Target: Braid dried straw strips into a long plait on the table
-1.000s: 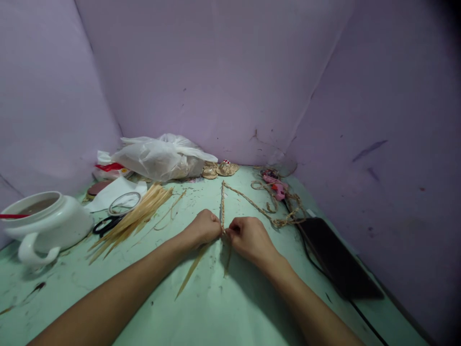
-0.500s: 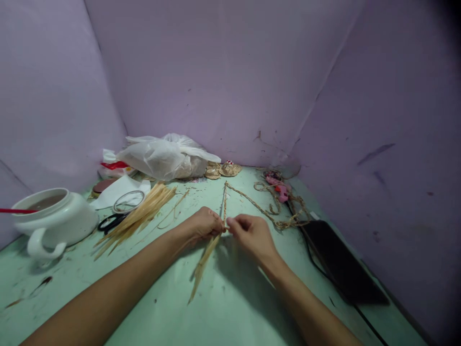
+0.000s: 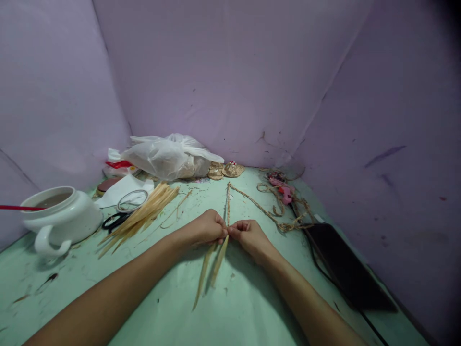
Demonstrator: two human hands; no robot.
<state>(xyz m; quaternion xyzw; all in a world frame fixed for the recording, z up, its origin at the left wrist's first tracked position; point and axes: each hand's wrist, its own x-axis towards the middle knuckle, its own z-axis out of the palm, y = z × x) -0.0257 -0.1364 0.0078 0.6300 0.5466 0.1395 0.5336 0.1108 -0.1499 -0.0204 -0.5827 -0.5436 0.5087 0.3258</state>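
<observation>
My left hand [image 3: 211, 228] and my right hand [image 3: 248, 236] meet at the near end of a thin plaited straw braid [image 3: 228, 204], both pinching it. From between the fingers, loose flat straw strands [image 3: 219, 264] hang toward me in two tails. Away from my hands the braid runs straight to a sharp bend, then slants right into a tangled length of braid [image 3: 288, 226]. My fingertips hide the spot where the strands cross. To the left lies a bundle of dry straw strips [image 3: 147, 211], with black-handled scissors [image 3: 114, 222] partly under it.
A white pot [image 3: 66, 221] of liquid with a red stick stands at left. Behind are a roll of tape [image 3: 132, 201], a white plastic bag [image 3: 165, 156] and small woven straw hats [image 3: 233, 169]. On the right are a pink glue gun [image 3: 283, 190], a cable and a black flat device [image 3: 349, 264].
My right hand drew a strand out to the right, then came back against my left fingers. The loose ends now hang as two separate tails. The whole view has shifted slightly.
</observation>
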